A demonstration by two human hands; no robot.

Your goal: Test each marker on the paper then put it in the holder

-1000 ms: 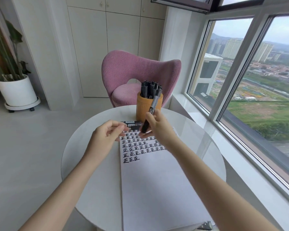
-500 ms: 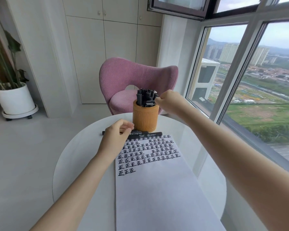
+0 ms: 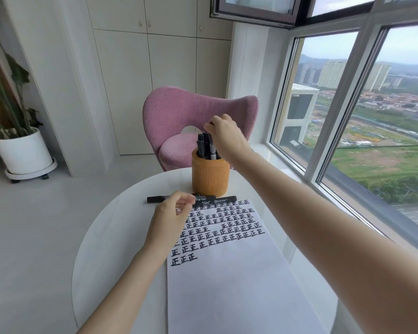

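A round wooden holder with several black markers stands at the far side of the white table. Just above it, my right hand pinches the top of one marker whose lower end is inside the holder. Before the holder lies the paper, its upper part filled with rows of black test marks. Two black markers lie across the paper's top edge. My left hand curls its fingertips and thumb round the left marker there.
The round white table drops off at left and front. A pink chair stands right behind the holder. A large window runs along the right side. A potted plant sits on the floor, far left.
My right hand carried the marker from above the paper up to the holder and now holds it by its top over the holder. My left hand settled on the lying marker.
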